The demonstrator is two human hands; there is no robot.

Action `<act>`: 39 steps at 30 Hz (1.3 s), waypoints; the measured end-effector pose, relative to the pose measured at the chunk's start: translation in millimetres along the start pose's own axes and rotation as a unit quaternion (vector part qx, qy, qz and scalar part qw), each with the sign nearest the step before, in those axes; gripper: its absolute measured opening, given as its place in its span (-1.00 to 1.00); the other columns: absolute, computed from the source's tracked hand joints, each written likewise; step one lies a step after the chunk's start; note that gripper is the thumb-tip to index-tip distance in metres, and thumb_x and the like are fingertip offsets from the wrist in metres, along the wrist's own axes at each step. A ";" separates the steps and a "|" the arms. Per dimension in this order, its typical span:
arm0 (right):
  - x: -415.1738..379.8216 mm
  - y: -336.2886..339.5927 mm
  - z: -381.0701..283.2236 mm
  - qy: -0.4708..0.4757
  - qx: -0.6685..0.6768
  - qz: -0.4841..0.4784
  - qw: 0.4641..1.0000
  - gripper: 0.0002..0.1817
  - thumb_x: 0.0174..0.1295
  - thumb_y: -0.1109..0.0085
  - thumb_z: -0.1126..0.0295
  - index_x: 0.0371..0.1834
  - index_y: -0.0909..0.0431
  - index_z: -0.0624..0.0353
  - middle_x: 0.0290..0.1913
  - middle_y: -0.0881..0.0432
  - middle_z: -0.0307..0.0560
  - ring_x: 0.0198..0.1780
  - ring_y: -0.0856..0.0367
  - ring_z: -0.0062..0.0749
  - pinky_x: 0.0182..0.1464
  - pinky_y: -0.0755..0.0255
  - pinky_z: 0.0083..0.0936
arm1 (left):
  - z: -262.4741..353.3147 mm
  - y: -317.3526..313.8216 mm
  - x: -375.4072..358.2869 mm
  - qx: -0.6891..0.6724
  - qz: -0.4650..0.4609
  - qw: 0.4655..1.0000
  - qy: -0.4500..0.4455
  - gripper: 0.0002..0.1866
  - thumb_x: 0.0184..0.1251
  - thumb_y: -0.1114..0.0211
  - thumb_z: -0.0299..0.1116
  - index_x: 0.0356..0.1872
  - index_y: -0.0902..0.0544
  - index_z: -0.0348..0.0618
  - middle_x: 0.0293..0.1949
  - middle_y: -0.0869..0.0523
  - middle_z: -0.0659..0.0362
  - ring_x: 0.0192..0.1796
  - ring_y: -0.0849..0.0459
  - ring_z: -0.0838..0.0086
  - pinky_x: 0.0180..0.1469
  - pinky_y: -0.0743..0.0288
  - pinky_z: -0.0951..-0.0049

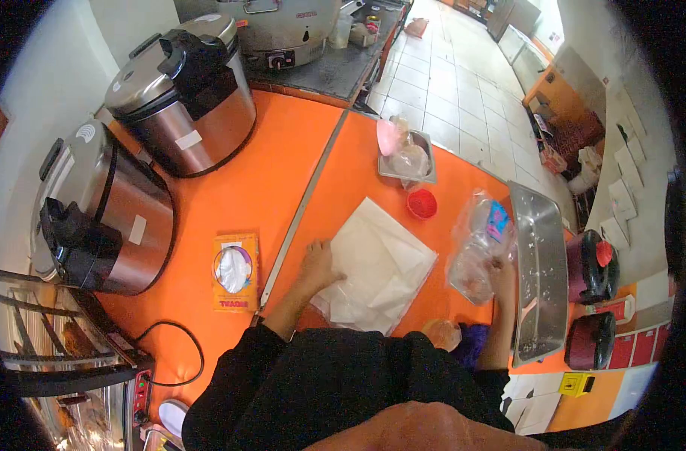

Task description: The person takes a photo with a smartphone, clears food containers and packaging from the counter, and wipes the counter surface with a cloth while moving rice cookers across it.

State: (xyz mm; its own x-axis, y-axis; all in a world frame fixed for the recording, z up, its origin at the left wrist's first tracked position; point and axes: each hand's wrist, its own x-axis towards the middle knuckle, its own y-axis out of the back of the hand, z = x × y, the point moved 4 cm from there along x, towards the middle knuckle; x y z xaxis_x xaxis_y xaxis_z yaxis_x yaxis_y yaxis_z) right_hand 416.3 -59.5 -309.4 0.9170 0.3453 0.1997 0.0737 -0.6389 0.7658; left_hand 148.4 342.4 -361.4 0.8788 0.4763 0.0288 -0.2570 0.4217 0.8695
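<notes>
My left hand [318, 267] rests at the left edge of a stack of whitish wrapping paper sheets [377, 263], fingers and thumb apart, the thumb on the paper. The sheets lie at an angle on the orange table, partly in clear plastic. Over on the right, my right hand [501, 276] has its fingers closed at the edge of a clear plastic bag [475, 263]; the fingertips are partly hidden by the plastic. A blue and pink packet [497, 220] lies on the bag's far end. Beyond the paper stands a small red bowl [423, 204].
Two large steel rice cookers [189, 98] stand at the left, behind an orange box of tissues or gloves [235, 272]. A metal tray [540, 278] with white bits borders the right. A small steel container [427, 154] holds bags and a pink scoop. A black cable [200, 353] curls lower left.
</notes>
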 end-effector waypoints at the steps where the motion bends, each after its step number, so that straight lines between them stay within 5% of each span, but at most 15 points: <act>1: 1.2 10.4 -5.7 0.005 0.023 0.009 1.000 -0.77 0.12 -0.32 0.34 -0.37 -0.56 0.31 -0.44 -0.58 -0.09 -0.34 -0.53 -0.49 -0.23 -0.43 -0.48 | -3.3 -2.1 4.6 -0.034 -0.042 0.998 0.008 -0.19 -0.25 -0.60 -0.12 0.04 -0.45 -0.39 -0.12 -0.57 -0.16 0.05 -0.50 -0.03 0.19 -0.39 0.10; 4: 2.6 47.6 -106.9 -0.084 -0.063 0.008 0.994 -0.83 0.17 -0.28 0.40 -0.33 -0.54 0.29 -0.39 -0.58 -0.17 -0.32 -0.50 -0.52 -0.21 -0.40 -0.54 | -9.4 -5.2 18.1 -0.077 -0.129 0.989 0.014 -0.22 -0.18 -0.55 -0.07 0.06 -0.46 -0.32 -0.05 -0.57 -0.17 0.11 -0.48 -0.03 0.17 -0.39 0.07; 7: 27.6 43.7 -133.8 0.015 0.017 0.022 0.999 -0.87 0.22 -0.23 0.45 -0.27 -0.51 0.27 -0.34 -0.55 -0.25 -0.33 -0.46 -0.56 -0.23 -0.38 -0.60 | -2.8 -2.3 19.2 -0.028 -0.136 0.990 0.019 -0.29 -0.03 -0.45 -0.04 0.12 -0.45 -0.23 0.00 -0.58 -0.18 0.12 -0.51 -0.03 0.13 -0.42 0.07; 11: 77.4 -8.8 -233.8 0.115 0.129 -0.006 0.985 -0.78 0.23 -0.22 0.34 -0.23 -0.49 0.28 -0.39 -0.54 -0.06 -0.34 -0.46 -0.55 -0.29 -0.40 -0.51 | -2.8 -8.3 16.1 -0.103 -0.157 0.980 0.070 -0.42 0.16 -0.30 -0.13 0.18 -0.43 -0.18 -0.06 -0.62 -0.22 0.00 -0.59 -0.06 0.04 -0.45 0.03; 14: 113.2 -81.6 -320.7 0.135 0.163 -0.080 0.974 -0.81 0.23 -0.20 0.39 -0.22 -0.54 0.31 -0.29 -0.62 -0.14 -0.18 -0.54 -0.57 -0.12 -0.46 -0.49 | -0.6 -11.7 11.0 -0.148 -0.152 0.975 0.063 -0.48 0.23 -0.24 -0.21 0.19 -0.41 -0.19 -0.15 -0.64 -0.24 -0.07 -0.62 -0.10 -0.01 -0.46 -0.01; 15: 138.7 -123.4 -325.1 0.180 0.170 -0.054 0.967 -0.67 0.16 -0.22 0.20 -0.19 -0.55 0.27 -0.29 -0.63 0.17 -0.22 -0.63 -0.09 -0.17 -0.46 -0.28 | 0.6 -10.7 9.0 -0.155 -0.141 0.976 0.058 -0.49 0.25 -0.23 -0.23 0.19 -0.40 -0.19 -0.18 -0.65 -0.24 -0.08 -0.63 -0.11 -0.02 -0.46 -0.03; 19: 200.9 -242.4 -390.5 0.199 0.114 -0.117 0.966 -0.61 0.01 -0.27 0.12 -0.24 -0.58 0.20 -0.31 -0.64 0.19 -0.21 -0.62 0.02 -0.16 -0.45 -0.15 | 3.0 7.8 -3.1 -0.202 -0.096 0.974 0.046 -0.53 0.28 -0.22 -0.21 0.16 -0.39 -0.14 -0.26 -0.67 -0.21 -0.16 -0.65 -0.10 -0.12 -0.47 -0.03; 21: 233.9 -301.1 -399.6 0.202 0.091 -0.127 0.967 -0.66 0.05 -0.29 0.16 -0.31 -0.59 0.24 -0.40 -0.63 0.08 -0.29 -0.63 -0.20 -0.23 -0.44 -0.28 | 4.1 35.1 -10.2 -0.234 -0.094 0.966 0.062 -0.58 0.30 -0.21 -0.20 0.11 -0.40 -0.12 -0.31 -0.68 -0.18 -0.20 -0.66 -0.11 -0.16 -0.47 -0.04; 27: 248.3 -341.9 -446.9 0.179 0.068 -0.059 0.980 -0.67 0.00 -0.28 0.16 -0.42 -0.52 0.23 -0.41 -0.62 0.11 -0.30 -0.61 -0.03 -0.22 -0.43 -0.21 | -36.3 103.6 -26.1 -0.239 -0.017 0.952 0.189 -0.66 0.25 -0.31 -0.23 -0.04 -0.49 -0.17 -0.39 -0.66 -0.06 -0.31 -0.68 0.08 -0.25 -0.50 0.19; 30: 251.1 -345.2 -434.0 0.144 0.091 0.012 0.985 -0.65 0.01 -0.26 0.16 -0.41 -0.51 0.27 -0.41 -0.62 0.16 -0.28 -0.60 0.04 -0.21 -0.43 -0.19 | -57.8 135.5 -38.0 -0.310 0.106 0.934 0.139 -0.65 0.21 -0.37 -0.33 -0.06 -0.49 -0.23 -0.36 -0.65 0.04 -0.33 -0.64 0.32 -0.26 -0.49 0.34; 33: 249.7 -370.7 -382.3 0.226 0.150 0.064 0.960 -0.64 0.04 -0.21 0.17 -0.34 -0.50 0.31 -0.39 -0.62 0.21 -0.25 -0.61 0.10 -0.20 -0.43 -0.13 | -84.3 160.9 -47.3 -0.272 0.163 0.937 0.148 -0.70 0.22 -0.35 -0.45 -0.08 -0.48 -0.27 -0.30 -0.64 0.15 -0.30 -0.60 0.51 -0.25 -0.48 0.47; 36: 250.6 -422.4 -318.7 0.162 0.085 -0.063 0.981 -0.61 0.08 -0.21 0.17 -0.24 -0.50 0.33 -0.32 -0.62 0.27 -0.23 -0.60 0.15 -0.19 -0.44 -0.04 | -87.2 190.9 -45.0 -0.444 0.188 0.856 0.187 -0.76 0.26 -0.30 -0.50 -0.11 -0.48 -0.24 -0.30 -0.64 0.20 -0.29 -0.58 0.58 -0.25 -0.45 0.58; 39: 251.0 -419.9 -310.0 0.167 -0.016 -0.136 0.976 -0.55 0.07 -0.24 0.17 -0.14 -0.50 0.34 -0.26 -0.62 0.29 -0.23 -0.60 0.18 -0.17 -0.45 0.01 | -76.3 215.9 -38.1 -0.447 0.244 0.848 0.147 -0.79 0.27 -0.30 -0.52 -0.13 -0.48 -0.23 -0.29 -0.62 0.23 -0.28 -0.57 0.60 -0.26 -0.43 0.63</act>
State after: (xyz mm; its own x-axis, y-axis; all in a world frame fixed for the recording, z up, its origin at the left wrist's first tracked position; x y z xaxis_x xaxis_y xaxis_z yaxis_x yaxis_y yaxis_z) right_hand 493.9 508.6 -391.3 0.6857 0.7076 0.1708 0.2787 -0.4720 0.8364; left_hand 28.7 474.2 -212.4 0.4759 0.8786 0.0401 -0.8787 0.4731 0.0642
